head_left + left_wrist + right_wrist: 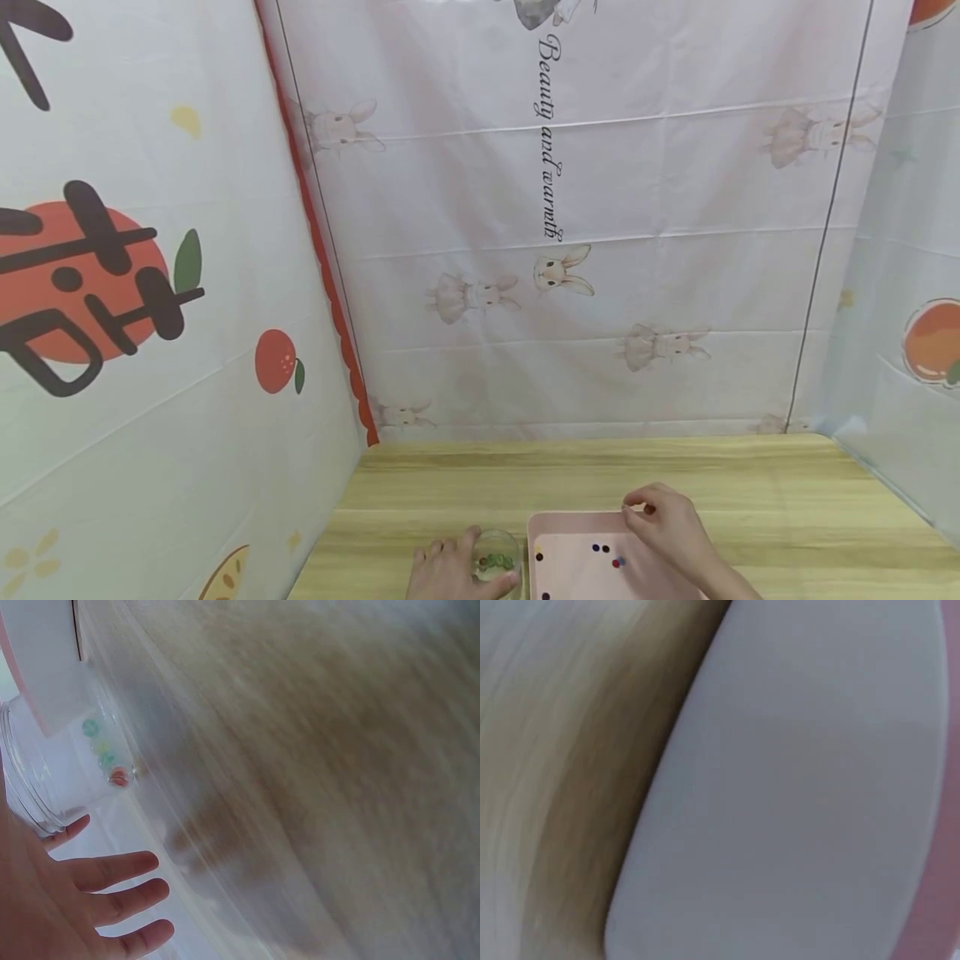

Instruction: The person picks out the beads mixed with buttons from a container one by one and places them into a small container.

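A clear round jar (497,553) with several green beads and a reddish-brown bead (118,777) inside stands left of a pink tray (577,523). My left hand (450,573) holds the jar between thumb and index finger, the other fingers spread away in the left wrist view. Over the tray's far rim is my right hand (671,529), its thumb and index fingertips drawn close together. A small dark red spot shows between those fingers, too small to identify. In the tray lie several small beads, among them a red bead (616,564) and a dark blue bead (596,547).
The wooden table (600,467) reaches back to a white rabbit-print cloth (585,333). Fruit-print cloths hang along the left and right sides. In the right wrist view, the pale outer wall of the tray (780,787) fills most of the picture.
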`<state>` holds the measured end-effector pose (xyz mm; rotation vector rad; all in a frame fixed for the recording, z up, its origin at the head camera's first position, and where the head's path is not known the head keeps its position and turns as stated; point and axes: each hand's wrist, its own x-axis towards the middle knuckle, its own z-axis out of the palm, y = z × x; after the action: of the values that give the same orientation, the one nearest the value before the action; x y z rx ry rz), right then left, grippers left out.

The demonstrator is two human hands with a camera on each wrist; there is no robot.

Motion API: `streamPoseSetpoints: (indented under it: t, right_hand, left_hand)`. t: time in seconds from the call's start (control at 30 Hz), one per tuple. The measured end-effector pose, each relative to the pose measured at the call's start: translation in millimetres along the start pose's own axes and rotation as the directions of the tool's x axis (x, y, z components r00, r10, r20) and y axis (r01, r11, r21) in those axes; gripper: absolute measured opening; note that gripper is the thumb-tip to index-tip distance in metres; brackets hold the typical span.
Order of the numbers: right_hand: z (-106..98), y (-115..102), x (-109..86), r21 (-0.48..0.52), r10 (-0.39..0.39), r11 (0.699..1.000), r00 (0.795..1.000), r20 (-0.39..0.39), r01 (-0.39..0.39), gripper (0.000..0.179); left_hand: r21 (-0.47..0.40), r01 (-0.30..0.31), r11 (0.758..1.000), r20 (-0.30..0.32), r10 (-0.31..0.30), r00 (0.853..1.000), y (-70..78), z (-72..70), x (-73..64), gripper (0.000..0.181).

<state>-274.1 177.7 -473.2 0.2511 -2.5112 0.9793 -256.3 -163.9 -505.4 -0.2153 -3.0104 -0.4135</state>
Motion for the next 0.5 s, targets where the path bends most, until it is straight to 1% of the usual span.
streamPoseSetpoints:
  t: [0.13,0.2,0.23,0.33,0.43,0.5]
  right_hand:
    - [3,-8,-0.5,-0.022,0.079,0.997,0.995,0.060,-0.078,0.010]
    - [5,-13,-0.9,-0.066,0.111,0.992,0.991,0.078,-0.106,0.009]
    - [7,-14,-0.3,-0.053,0.105,0.993,0.991,0.082,-0.101,0.009]
    - [15,-20,1.1,0.010,0.068,0.998,0.996,0.060,-0.069,0.010]
    - [24,-26,2.9,0.107,0.018,0.994,0.999,0.037,-0.022,0.012]
    - [28,-32,3.1,0.121,0.010,0.993,0.999,0.033,-0.014,0.013]
  left_hand:
    - [0.000,0.000,1.000,-0.011,0.000,1.000,0.1,1.0,-0.1,0.102]
    - [0.003,-0.002,1.000,-0.012,0.002,1.000,0.1,1.3,0.0,0.102]
    - [0.003,-0.001,1.000,-0.011,0.001,1.000,0.3,1.1,-0.1,0.102]
    - [0.005,-0.003,1.000,-0.010,0.003,1.000,0.0,1.3,0.3,0.101]
    - [0.011,-0.010,1.000,-0.016,0.010,1.000,0.0,1.0,0.0,0.100]
    - [0.019,-0.015,1.000,-0.025,0.015,1.000,0.0,1.4,-0.4,0.100]
